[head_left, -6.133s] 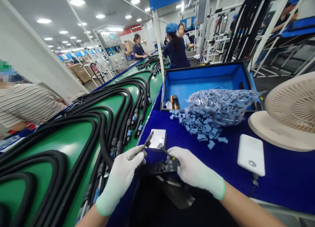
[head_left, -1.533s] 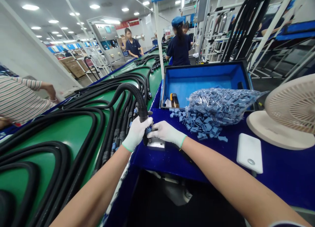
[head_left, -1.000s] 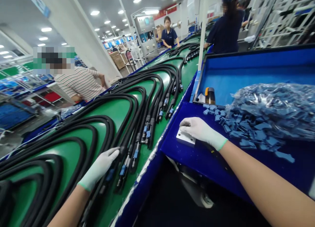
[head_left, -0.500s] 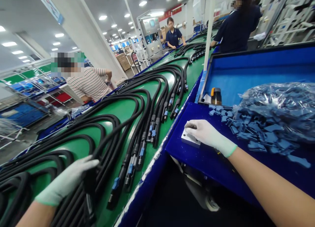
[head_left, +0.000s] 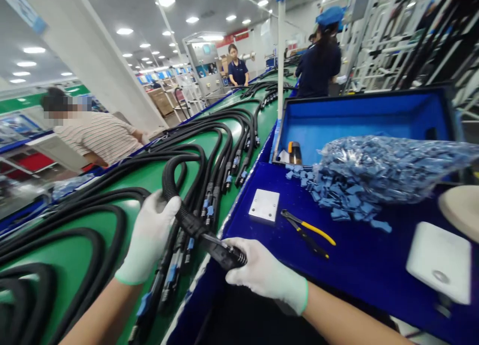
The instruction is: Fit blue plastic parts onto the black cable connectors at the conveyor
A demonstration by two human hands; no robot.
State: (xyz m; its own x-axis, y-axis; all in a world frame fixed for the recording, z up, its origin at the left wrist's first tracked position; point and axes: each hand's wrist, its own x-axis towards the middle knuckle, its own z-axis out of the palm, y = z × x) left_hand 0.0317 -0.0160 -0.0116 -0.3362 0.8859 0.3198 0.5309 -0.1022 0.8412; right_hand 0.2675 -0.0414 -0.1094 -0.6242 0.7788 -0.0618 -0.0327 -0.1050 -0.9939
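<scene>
Closed around a black corrugated cable (head_left: 187, 222) is the left grip (head_left: 148, 235), a white knit glove with a green cuff, its fingers wrapped just below a tight loop. The right grip (head_left: 266, 274), gloved alike, is closed around the black moulded plug (head_left: 221, 251) at the cable's end. Between the two grips, the cable's long axis is slanted from upper left to lower right, with the plug's tip pointed down and right into the right palm. The held length is kept above the blue edge between the worktop and a green conveyor belt (head_left: 71, 247), and the loop is bent upward and back over the belt. Beside the left wrist, more black cables with blue connectors (head_left: 209, 210) are laid side by side on the belt.

On the dark blue worktop (head_left: 359, 270), a white square plate (head_left: 264, 205) is left uncovered, although the right grip was resting on it in the view half a second earlier. The cable was then still lying on the belt. Yellow-handled pliers (head_left: 307, 240) are lying just right of the plate, near loose blue plastic pieces (head_left: 331, 205) spilled from a clear bag (head_left: 389, 168).
</scene>
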